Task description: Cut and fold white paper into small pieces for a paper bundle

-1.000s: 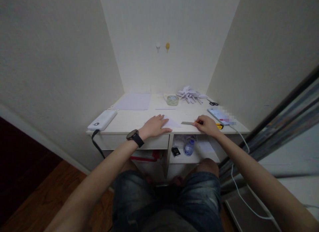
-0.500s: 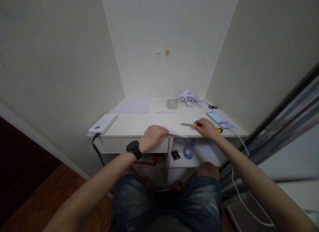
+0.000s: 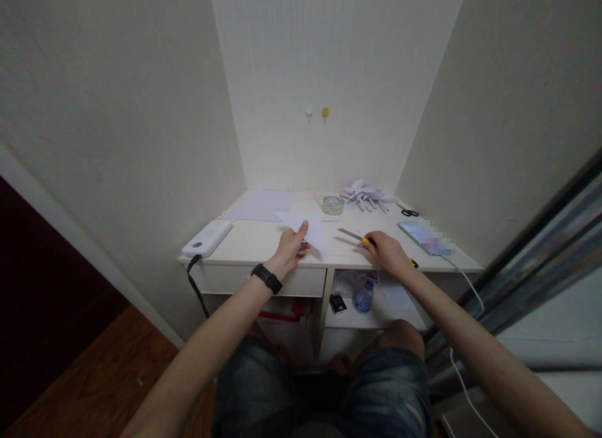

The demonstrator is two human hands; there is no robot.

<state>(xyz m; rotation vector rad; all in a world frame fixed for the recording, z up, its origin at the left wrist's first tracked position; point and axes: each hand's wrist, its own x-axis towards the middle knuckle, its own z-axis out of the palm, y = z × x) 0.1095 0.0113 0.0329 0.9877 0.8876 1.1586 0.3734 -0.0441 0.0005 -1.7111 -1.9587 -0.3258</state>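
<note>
My left hand (image 3: 291,248), with a black watch on the wrist, pinches a folded white paper triangle (image 3: 306,228) and holds it lifted above the front of the white desk (image 3: 254,242). My right hand (image 3: 386,250) rests on the desk and grips a yellow-handled utility knife (image 3: 353,236), its blade pointing left along the desktop. The two hands are a short way apart, paper to the left of the blade.
A white power bank (image 3: 207,237) with a black cable lies at the left edge. Further back are a flat sheet (image 3: 261,204), a tape roll (image 3: 333,204), a pile of folded papers (image 3: 365,194) and scissors (image 3: 408,211). A phone (image 3: 423,236) on a white cable lies right. A bottle (image 3: 363,296) stands on the shelf below.
My left hand slid the paper to the desk's front edge, then picked it up and raised it. My right hand stayed on the knife. The camera view shifted slightly.
</note>
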